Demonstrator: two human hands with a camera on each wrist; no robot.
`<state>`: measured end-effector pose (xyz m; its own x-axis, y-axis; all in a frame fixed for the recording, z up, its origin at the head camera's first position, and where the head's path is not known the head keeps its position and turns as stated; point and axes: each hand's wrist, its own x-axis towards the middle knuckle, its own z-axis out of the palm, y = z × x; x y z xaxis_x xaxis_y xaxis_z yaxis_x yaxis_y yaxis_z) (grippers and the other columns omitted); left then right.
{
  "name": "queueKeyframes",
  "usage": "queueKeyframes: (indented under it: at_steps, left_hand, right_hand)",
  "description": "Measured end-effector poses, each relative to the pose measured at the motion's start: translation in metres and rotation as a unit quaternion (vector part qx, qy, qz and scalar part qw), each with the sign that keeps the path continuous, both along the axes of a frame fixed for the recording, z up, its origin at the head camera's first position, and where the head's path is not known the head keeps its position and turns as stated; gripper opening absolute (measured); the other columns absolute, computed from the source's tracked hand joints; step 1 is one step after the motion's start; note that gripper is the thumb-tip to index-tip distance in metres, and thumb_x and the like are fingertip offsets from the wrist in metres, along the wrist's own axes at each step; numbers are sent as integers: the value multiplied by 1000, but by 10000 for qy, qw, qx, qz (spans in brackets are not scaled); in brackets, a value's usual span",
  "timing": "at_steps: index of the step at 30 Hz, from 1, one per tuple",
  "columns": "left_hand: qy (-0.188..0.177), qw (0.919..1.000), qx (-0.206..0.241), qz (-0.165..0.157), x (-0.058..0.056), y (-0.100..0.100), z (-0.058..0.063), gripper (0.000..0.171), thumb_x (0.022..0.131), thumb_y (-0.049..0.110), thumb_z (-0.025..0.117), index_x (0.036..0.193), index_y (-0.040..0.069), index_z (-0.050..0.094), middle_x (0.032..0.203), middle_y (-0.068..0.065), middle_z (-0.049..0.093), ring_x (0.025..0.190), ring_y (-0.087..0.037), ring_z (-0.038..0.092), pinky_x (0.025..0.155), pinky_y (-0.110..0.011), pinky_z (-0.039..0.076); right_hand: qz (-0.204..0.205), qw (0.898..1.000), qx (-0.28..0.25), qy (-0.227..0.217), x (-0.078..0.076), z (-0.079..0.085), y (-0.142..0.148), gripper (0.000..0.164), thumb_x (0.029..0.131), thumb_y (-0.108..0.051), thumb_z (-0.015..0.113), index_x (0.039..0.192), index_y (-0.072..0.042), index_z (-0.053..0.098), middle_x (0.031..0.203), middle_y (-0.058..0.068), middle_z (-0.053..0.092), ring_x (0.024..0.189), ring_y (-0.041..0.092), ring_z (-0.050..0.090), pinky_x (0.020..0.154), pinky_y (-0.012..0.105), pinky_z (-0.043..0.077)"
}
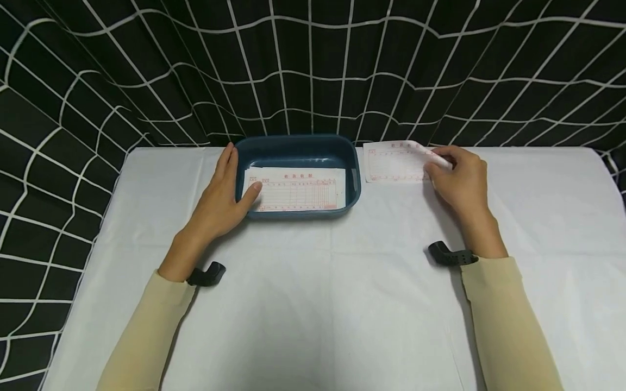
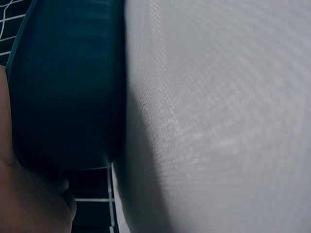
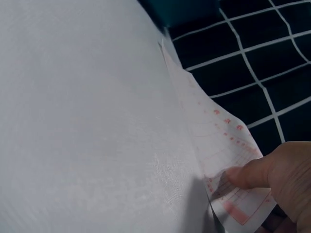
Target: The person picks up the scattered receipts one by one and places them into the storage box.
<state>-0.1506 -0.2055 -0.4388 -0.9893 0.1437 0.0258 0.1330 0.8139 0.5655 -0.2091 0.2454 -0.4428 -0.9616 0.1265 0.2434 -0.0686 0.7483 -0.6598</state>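
Note:
A dark blue plastic basin (image 1: pixel 298 214) stands at the back of the table, with a stack of printed receipt slips (image 1: pixel 298 190) lying inside. My left hand (image 1: pixel 222 190) grips its left end, fingers along the outer wall and thumb over the rim by the slips. In the left wrist view the basin's side wall (image 2: pixel 68 87) fills the left part. To the right of the basin, my right hand (image 1: pixel 459 176) pinches the right end of another receipt slip (image 1: pixel 391 162), which curls up there. The right wrist view shows the thumb on the slip's printed face (image 3: pixel 223 145).
A white cloth (image 1: pixel 313 304) covers the table. Black curtain with a white grid (image 1: pixel 313 65) hangs right behind the basin and along the left side. Each wrist wears a black strap (image 1: pixel 452 255).

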Motion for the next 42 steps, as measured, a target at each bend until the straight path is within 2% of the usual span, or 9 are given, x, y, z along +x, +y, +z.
queueKeyframes:
  at_steps: [3,6,10,14,24,29,33,38,42]
  left_hand:
    - [40,10000,14,37,1,-2,0,92,106,49,54,170,2,8,181,-10,-1,167,-35,16,132,-60,24]
    - [22,10000,24,18,1,-2,-1,92,106,50,54,170,1,8,181,-10,-1,167,-35,15,132,-59,23]
    - [22,10000,52,-20,1,-1,-1,92,106,51,54,170,3,8,181,-9,-1,167,-34,15,132,-59,24]
    - [20,10000,50,-27,0,-1,-1,92,106,50,54,170,3,9,181,-8,-1,167,-34,15,132,-59,24]
    - [25,10000,72,-37,0,-1,0,92,106,50,54,170,2,9,181,-9,-1,167,-34,15,133,-58,23]
    - [19,10000,49,-44,-1,-1,-2,92,106,51,53,170,3,8,181,-8,-2,167,-34,15,133,-58,23]
    - [9,10000,39,-43,-1,-1,-2,93,106,52,53,170,3,7,181,-7,-3,168,-33,14,133,-57,22]
    - [-15,10000,59,-49,-1,-1,-1,92,106,51,53,170,3,7,181,-9,-2,168,-34,13,133,-58,22]
    - [-9,10000,65,-36,-1,-1,0,92,106,50,54,170,4,7,181,-9,-2,168,-33,13,133,-57,22]
  right_hand:
    - [5,10000,28,-71,-1,1,1,25,92,-8,73,114,0,78,106,26,78,78,-2,50,71,19,35]
    - [15,9996,124,-272,0,1,2,24,93,-10,72,114,2,77,108,26,78,85,10,56,73,22,37]
    - [95,9976,199,-651,2,1,6,34,96,-13,69,124,7,71,120,32,73,106,38,68,87,42,50]
    - [204,9951,181,-948,3,1,8,46,100,-15,65,137,11,62,132,39,66,126,53,63,103,64,49]
    - [222,9958,477,-750,7,6,15,41,103,-18,51,121,13,70,103,36,71,88,38,57,74,43,41]
    - [178,9957,431,-796,10,11,20,35,101,-17,64,121,11,71,99,32,73,70,1,52,60,14,36]
    - [136,9954,161,-934,13,17,22,38,99,-16,68,127,10,69,114,34,73,68,-23,47,62,1,38]
    - [144,9949,114,-989,18,27,23,35,100,-19,68,124,7,73,116,29,75,73,-21,50,64,2,41]
    - [58,9940,-159,-1082,21,39,23,36,101,-23,70,123,5,74,94,-5,75,77,-13,54,64,5,45]
